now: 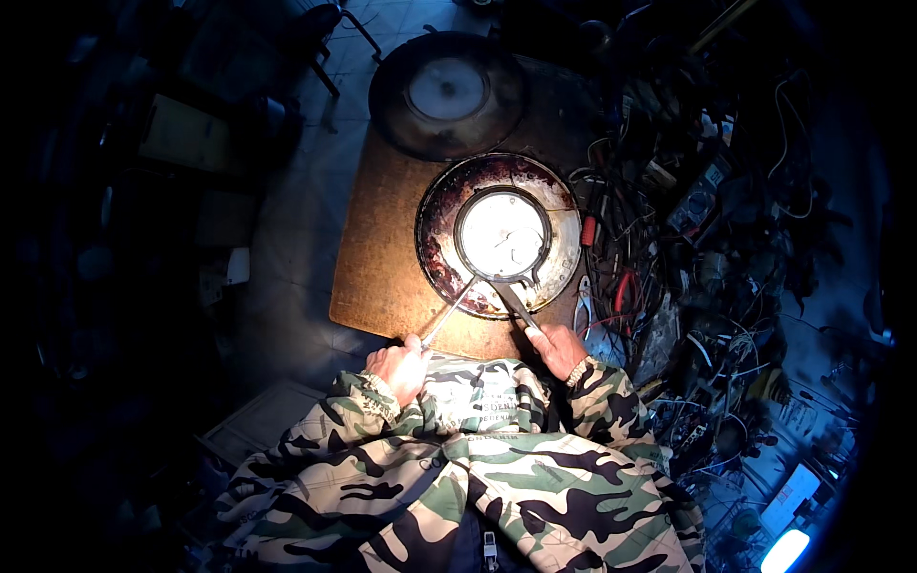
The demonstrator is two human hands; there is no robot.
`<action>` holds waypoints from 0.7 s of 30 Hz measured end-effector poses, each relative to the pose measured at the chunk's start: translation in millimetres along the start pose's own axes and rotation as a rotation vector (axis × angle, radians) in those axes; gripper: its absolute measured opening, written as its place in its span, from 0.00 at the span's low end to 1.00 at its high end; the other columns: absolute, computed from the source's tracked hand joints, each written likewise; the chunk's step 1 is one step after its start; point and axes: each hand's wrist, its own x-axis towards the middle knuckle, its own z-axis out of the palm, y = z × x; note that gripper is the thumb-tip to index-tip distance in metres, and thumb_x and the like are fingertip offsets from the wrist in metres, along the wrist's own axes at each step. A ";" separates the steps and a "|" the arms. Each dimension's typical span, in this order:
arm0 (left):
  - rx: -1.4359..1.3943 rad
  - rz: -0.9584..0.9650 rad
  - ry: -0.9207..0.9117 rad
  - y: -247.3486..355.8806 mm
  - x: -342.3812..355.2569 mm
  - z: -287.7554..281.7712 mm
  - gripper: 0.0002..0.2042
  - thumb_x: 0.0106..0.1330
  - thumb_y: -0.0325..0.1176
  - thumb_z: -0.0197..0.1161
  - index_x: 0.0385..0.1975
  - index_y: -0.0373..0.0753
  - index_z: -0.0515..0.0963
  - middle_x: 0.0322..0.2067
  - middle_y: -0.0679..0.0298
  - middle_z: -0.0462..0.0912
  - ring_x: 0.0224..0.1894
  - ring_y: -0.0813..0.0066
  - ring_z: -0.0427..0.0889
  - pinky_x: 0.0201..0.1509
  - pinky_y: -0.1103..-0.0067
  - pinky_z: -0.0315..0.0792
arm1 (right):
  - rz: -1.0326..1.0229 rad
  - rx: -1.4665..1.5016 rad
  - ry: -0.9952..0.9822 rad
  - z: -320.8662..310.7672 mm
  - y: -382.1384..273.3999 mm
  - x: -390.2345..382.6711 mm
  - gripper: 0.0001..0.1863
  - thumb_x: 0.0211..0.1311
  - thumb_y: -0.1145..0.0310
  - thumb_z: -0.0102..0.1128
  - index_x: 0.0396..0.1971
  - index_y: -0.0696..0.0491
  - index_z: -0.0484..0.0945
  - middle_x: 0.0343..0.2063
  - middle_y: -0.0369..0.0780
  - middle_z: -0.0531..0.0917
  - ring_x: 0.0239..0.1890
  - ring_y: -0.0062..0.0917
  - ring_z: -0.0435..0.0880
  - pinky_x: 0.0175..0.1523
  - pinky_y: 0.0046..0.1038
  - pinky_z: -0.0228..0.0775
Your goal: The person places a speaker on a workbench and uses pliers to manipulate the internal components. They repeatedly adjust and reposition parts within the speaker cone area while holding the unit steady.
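Observation:
My left hand is closed around a thin metal rod-shaped tool, perhaps a screwdriver. Its far end meets the lower rim of a black ring around a brightly lit white disc. In my right hand is a flat, dark, blade-like tool, with its tip at the same rim, close to the rod's tip. Both ring and disc sit in the middle of a round metal pan, stained dark red-brown. The exact contact of the tips is lost in glare.
The pan rests on a brown wooden board. Behind it lies a large dark round plate with a pale centre. On the right are pliers, a red-handled tool, a red grip, a meter and tangled cables.

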 end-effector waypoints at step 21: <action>-0.049 0.019 0.032 -6.4 -1.3 6.7 0.15 0.75 0.42 0.55 0.40 0.32 0.71 0.20 0.44 0.82 0.27 0.41 0.84 0.36 0.52 0.77 | -0.008 -0.433 0.203 6.1 -51.2 4.3 0.19 0.73 0.57 0.55 0.33 0.60 0.78 0.21 0.60 0.81 0.30 0.58 0.85 0.35 0.52 0.77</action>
